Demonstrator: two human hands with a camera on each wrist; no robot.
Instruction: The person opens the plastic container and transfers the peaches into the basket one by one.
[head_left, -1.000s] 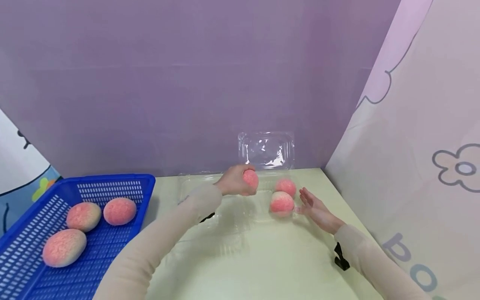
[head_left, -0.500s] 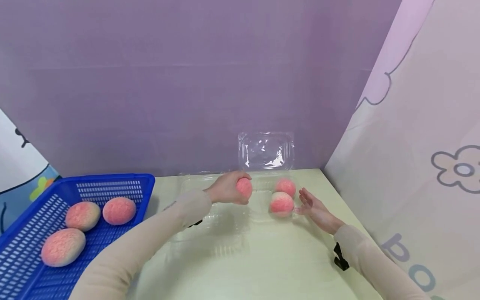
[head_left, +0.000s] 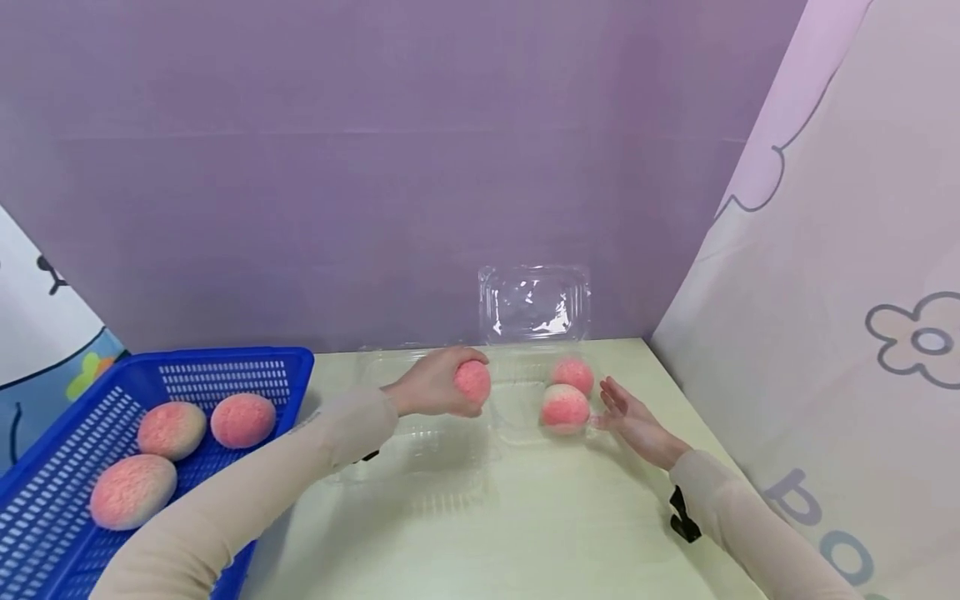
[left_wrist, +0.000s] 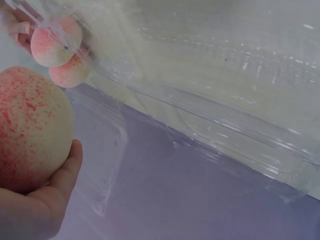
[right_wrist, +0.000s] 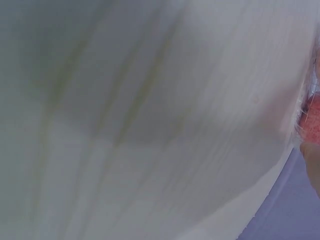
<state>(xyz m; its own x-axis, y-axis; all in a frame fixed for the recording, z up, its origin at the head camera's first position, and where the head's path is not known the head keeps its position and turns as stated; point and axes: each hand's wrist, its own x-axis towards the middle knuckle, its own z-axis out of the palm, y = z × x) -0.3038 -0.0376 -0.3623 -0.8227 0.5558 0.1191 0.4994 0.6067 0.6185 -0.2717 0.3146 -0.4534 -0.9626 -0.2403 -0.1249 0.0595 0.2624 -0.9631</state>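
My left hand (head_left: 431,383) grips a pink-and-cream peach (head_left: 473,383) above the clear plastic boxes in the head view. In the left wrist view its fingers curl under that peach (left_wrist: 32,130). Two more peaches, a rear one (head_left: 572,375) and a front one (head_left: 565,408), sit at the right end of a clear clamshell box (head_left: 517,408), whose lid (head_left: 535,302) stands raised against the wall. Beside those peaches my right hand (head_left: 637,427) rests at the box's right side, fingers extended and holding nothing; whether it touches the box is unclear.
A blue plastic basket (head_left: 297,387) stands at the left with three peaches visible in it. Another clear plastic box (head_left: 420,450) lies left of the clamshell, partly behind my left arm. A purple wall (head_left: 375,208) backs the pale table (head_left: 540,525); a printed cloth (head_left: 825,333) bounds the right.
My left hand has moved left and slightly nearer with the peach in its grip, away from the two boxed peaches. The right hand has stayed in place.
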